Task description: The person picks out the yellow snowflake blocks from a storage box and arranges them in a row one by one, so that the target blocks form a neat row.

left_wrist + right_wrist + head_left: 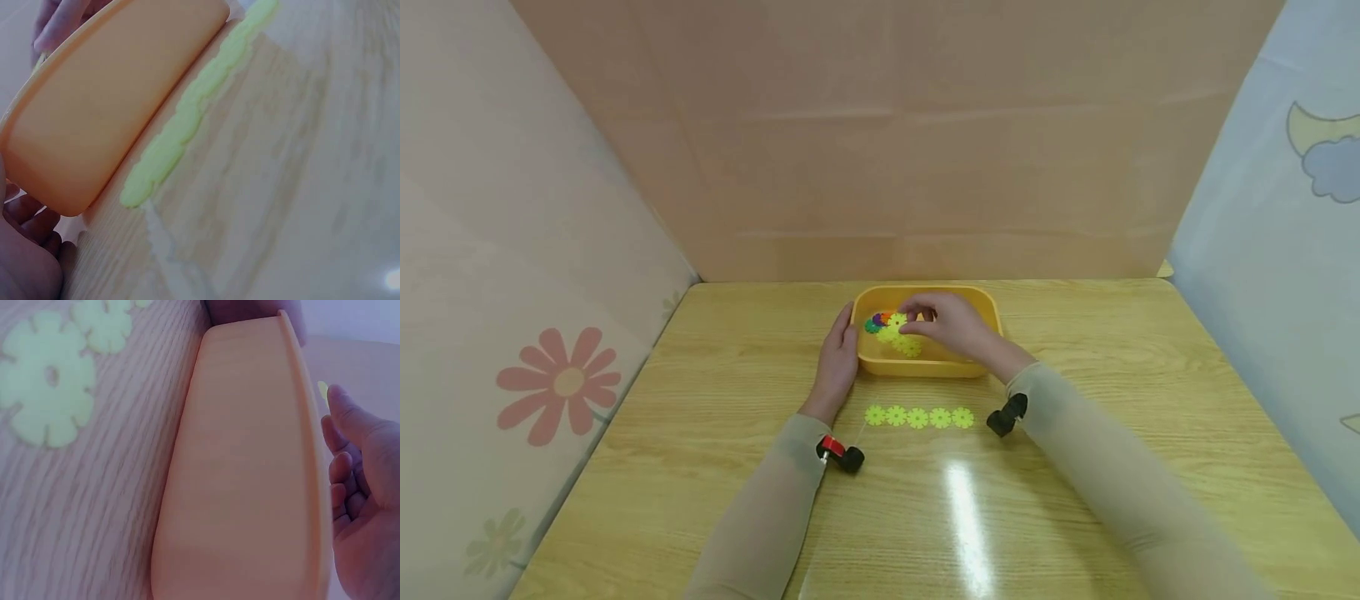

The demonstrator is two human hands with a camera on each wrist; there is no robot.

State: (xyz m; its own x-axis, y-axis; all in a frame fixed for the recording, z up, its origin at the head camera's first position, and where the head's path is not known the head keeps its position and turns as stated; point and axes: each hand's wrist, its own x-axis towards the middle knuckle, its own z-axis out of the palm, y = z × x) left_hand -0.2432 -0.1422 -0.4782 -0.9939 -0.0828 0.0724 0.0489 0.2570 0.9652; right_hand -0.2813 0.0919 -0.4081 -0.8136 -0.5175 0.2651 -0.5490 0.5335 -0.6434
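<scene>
My right hand (951, 321) is over a yellow-orange plastic box (925, 368), pinching a yellow-green snowflake disc (897, 321) between thumb and fingertips. The right wrist view shows only the edge of this disc (323, 390) beyond the thumb. At the box's left end, my left hand (837, 362) holds the wall, with its bent fingers (37, 222) low on the outside. Inside the box lie more yellow-green discs (912, 347), plus a green disc (871, 326), a purple one and an orange one, partly overlapped. Several yellow-green discs (917, 417) form a row in front of the box.
The wooden table (745, 367) meets a tan panel (895, 167) behind the box. Patterned walls (460, 250) stand at left and right. A bright light reflection (967, 525) lies on the tabletop near the front.
</scene>
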